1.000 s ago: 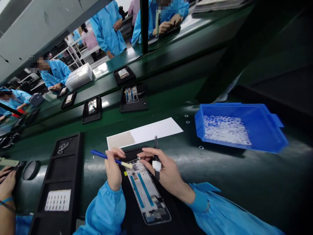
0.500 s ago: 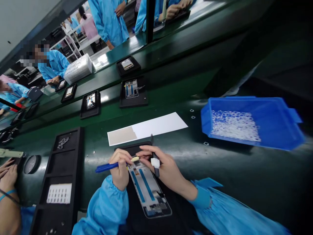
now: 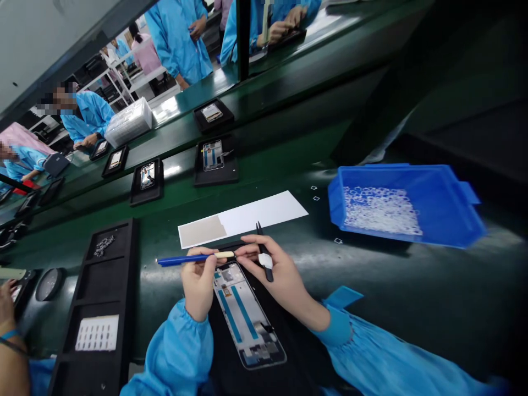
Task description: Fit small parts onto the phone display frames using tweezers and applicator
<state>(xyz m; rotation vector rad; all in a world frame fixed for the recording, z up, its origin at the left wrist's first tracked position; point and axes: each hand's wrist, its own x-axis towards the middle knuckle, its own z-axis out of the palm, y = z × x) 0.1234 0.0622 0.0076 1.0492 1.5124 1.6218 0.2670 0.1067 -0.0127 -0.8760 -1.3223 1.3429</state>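
An open phone frame [image 3: 245,316] with two blue strips lies on a black mat [image 3: 299,357] right in front of me. My left hand [image 3: 198,281] is closed on a blue-handled stick [image 3: 185,258] whose cream tip points right, above the frame's top end. My right hand [image 3: 275,270] is closed on black tweezers [image 3: 264,257] with a white wrap; its thumb and forefinger meet the stick's cream tip.
A white sheet [image 3: 243,217] lies beyond my hands. A blue bin [image 3: 437,212] of clear small parts stands right. A black compartment tray [image 3: 101,297] stands left. Black jigs with phones [image 3: 215,157] ride the green belt. Another person's hand [image 3: 8,291] is far left; workers in blue stand opposite.
The blue stick has swung from slanting down onto the frame to nearly level, its tip lifted to my right fingertips. Both hands rose slightly off the frame's top.
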